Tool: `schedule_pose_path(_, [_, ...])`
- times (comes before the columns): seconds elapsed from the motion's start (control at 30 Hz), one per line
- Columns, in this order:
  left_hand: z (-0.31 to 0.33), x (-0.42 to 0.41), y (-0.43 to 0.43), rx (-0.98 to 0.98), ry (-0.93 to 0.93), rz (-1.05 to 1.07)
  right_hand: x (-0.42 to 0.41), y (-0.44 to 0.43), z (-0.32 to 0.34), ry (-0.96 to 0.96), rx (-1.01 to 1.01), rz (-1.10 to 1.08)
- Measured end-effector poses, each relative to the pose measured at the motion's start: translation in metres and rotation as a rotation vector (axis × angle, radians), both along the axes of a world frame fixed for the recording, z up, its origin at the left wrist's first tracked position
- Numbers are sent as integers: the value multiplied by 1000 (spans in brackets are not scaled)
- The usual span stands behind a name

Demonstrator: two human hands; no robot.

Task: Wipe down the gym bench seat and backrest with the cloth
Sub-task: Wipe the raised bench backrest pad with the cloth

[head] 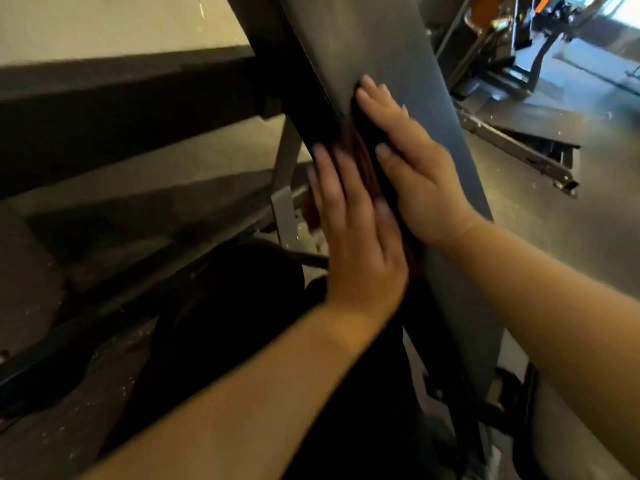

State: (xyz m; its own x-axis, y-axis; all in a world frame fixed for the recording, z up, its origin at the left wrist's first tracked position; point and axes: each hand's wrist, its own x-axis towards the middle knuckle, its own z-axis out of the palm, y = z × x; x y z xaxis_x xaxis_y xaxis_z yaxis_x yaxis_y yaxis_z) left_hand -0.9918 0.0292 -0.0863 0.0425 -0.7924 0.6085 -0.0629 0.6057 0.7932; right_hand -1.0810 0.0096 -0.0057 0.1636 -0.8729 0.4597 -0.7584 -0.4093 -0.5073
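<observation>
While atop cloth (358, 150), left hand (360, 237), right hand (419, 174) flat

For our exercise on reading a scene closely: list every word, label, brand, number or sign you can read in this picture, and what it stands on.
No text can be read anywhere.
The backrest shows no print or label.
The cloth under the left hand and right hand shows none.
The machines at the back are too blurred to show any label.
</observation>
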Motion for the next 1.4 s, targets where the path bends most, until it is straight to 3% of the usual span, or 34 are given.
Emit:
schedule_pose_path(0.17, [28, 16, -65, -27, 81, 99, -21, 19, -4, 44, 141, 89])
schedule_pose_path(0.27, [14, -1, -28, -24, 70, 115, -30, 41, -15, -124, 203, 83])
schedule_pose_path(0.5, [-70, -39, 102, 39, -335, -61, -27, 59, -30, -366, 211, 64])
schedule_pose_path(0.7, [-5, -2, 10, 2, -90, 32, -31, 67, -43, -382, 177, 65])
schedule_pose_path(0.8, [34, 20, -41, -14, -78, 108, -29, 72, -49, -452, 143, 39])
schedule_pose_path(0.93, [34, 20, -41, -132, -254, 174, -19, 76, -61, -560, 7, -71])
schedule_pose_path(1.03, [13, 7, -5, -156, -324, 83, -16, 79, -67, -622, -61, -135])
schedule_pose_path(1.17, [-21, 0, 32, -307, -577, -21, -15, 86, -74, -671, -78, -179])
schedule_pose_path(1.27, [-6, 14, 8, -309, -502, -80, -13, 89, -78, -678, -81, -167])
schedule_pose_path(1.4, [34, 24, -37, -190, -340, 144, -8, 89, -75, -556, -64, -231])
